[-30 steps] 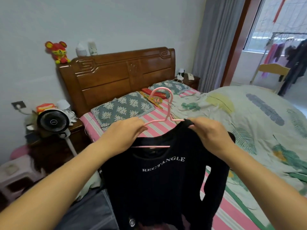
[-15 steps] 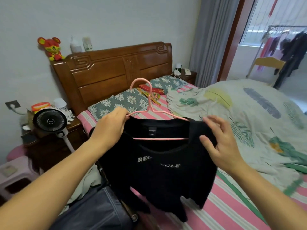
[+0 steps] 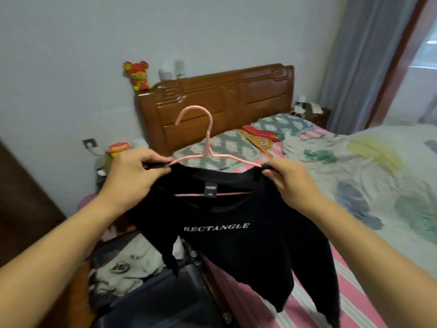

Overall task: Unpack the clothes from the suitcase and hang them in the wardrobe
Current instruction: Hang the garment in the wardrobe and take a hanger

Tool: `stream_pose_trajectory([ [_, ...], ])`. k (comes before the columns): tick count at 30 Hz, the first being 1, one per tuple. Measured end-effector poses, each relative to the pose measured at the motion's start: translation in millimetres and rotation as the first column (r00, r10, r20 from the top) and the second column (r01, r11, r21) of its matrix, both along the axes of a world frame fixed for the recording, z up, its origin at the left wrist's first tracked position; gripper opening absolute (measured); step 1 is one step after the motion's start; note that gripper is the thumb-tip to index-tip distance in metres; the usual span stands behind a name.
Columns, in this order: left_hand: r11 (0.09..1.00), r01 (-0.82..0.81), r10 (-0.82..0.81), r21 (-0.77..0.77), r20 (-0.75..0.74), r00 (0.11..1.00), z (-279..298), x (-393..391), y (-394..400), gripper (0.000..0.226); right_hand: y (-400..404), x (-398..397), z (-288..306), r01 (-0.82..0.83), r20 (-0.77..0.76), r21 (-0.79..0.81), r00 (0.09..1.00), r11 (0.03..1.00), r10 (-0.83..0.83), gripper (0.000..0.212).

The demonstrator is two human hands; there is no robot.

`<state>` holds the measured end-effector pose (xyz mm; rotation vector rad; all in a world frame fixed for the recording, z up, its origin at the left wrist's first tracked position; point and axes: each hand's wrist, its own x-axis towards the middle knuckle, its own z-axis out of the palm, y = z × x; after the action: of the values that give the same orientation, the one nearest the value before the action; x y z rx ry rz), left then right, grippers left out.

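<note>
Above the bed (image 3: pixel 354 185): black top (image 3: pixel 236 245) was held on pink hanger (image 3: pixel 208 143).
Left hand (image 3: pixel 132 176): shoulder was pinched.
Right hand (image 3: pixel 290 183): other shoulder was pinched.

— You've got a black top (image 3: pixel 236 235) at six o'clock: what's the cloth like?
— Matt, finely ribbed knit, soft and limp, with pale printed lettering and a smooth woven label at the neck.
— And the pink hanger (image 3: pixel 208 147) you're holding it on?
— Thin rod with a smooth pink coating and a slight sheen; whether it's metal beneath, you can't tell.
— The headboard (image 3: pixel 236 100) at twelve o'clock?
— Dark carved wood, varnished glossy, catching highlights on its left corner.
— The bedding at three o'clock?
— The quilt (image 3: pixel 369 176) is thin, crumpled, matt printed cloth; the pillow (image 3: pixel 227 147) is matt patterned cloth too.
— The toy (image 3: pixel 138 75) at eleven o'clock?
— Fuzzy red and yellow plush.
</note>
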<state>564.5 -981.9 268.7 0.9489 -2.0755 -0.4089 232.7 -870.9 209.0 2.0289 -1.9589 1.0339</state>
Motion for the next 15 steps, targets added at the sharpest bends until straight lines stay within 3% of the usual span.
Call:
stream_pose_trajectory([
  [2,0.997,-0.065,0.059,0.049,0.12,0.991,6.9,40.5,-0.7,0.021,-40.3,30.0,8.3,-0.097,0.042,0.01,0.994,0.995,0.096,0.016],
  [4,0.983,-0.071,0.018,0.172,0.288,0.957,5.2,77.9,0.2,0.008,-76.4,65.4,13.0,-0.19,0.093,0.0,0.977,0.982,0.189,0.021],
  [6,0.966,-0.096,-0.003,0.239,0.384,0.923,-10.6,114.4,3.2,0.011,-102.7,104.7,7.6,-0.338,0.177,0.056,0.929,0.939,0.324,0.013],
  [8,0.971,-0.158,0.077,0.178,0.394,0.916,-35.3,147.9,7.8,0.012,-120.8,139.2,-4.7,-0.498,0.332,0.144,0.838,0.855,0.432,0.006],
  [10,0.961,-0.262,0.211,0.084,0.388,0.897,-60.8,174.6,19.9,0.014,-137.9,166.0,-22.1,-0.615,0.459,0.216,0.749,0.758,0.478,0.012],
  [13,0.833,-0.546,0.529,-0.088,0.419,0.738,-90.3,201.9,42.9,0.018,-152.6,207.1,-41.2,-0.735,0.577,0.182,0.618,0.654,0.534,0.016],
  [15,0.688,-0.694,0.702,-0.212,0.436,0.563,-102.2,218.6,52.8,0.025,-156.2,238.1,-47.2,-0.831,0.747,0.038,0.393,0.555,0.537,0.019],
])
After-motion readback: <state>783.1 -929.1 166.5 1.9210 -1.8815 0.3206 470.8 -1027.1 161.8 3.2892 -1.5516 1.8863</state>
